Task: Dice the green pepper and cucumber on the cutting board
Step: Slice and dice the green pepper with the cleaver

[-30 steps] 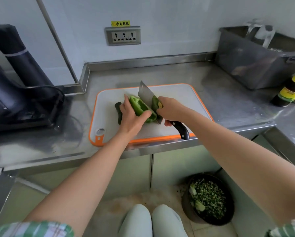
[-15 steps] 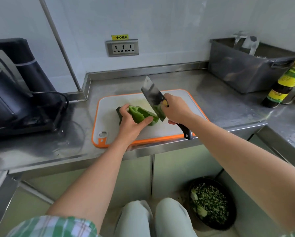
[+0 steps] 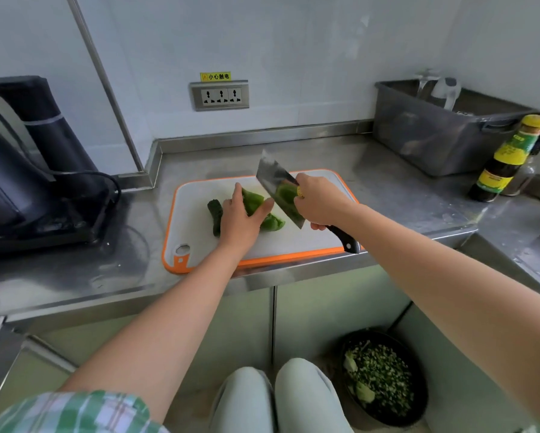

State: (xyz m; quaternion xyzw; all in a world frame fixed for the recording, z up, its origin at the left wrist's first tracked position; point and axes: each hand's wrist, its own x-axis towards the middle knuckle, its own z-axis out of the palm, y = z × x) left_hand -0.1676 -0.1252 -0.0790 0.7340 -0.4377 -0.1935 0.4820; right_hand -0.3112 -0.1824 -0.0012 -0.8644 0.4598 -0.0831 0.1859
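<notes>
A white cutting board with an orange rim (image 3: 306, 242) lies on the steel counter. On it my left hand (image 3: 240, 220) holds a piece of green pepper (image 3: 253, 202) down between fingers and thumb. A dark green cucumber (image 3: 214, 217) lies just left of that hand, partly hidden. My right hand (image 3: 317, 201) grips a cleaver (image 3: 278, 185) by its black handle, blade tilted above the board right of the pepper. Another green pepper piece (image 3: 286, 195) sticks to the blade's face, beside my right fingers.
A black kettle and stand (image 3: 28, 182) sit on the counter at left, with a cable. A grey plastic bin (image 3: 443, 135) and a sauce bottle (image 3: 509, 157) stand at the right. A black basin of chopped greens (image 3: 384, 376) is on the floor below.
The cleaver has lifted off the pepper and shifted slightly right, carrying a cut piece on its blade. My left hand stays on the remaining pepper.
</notes>
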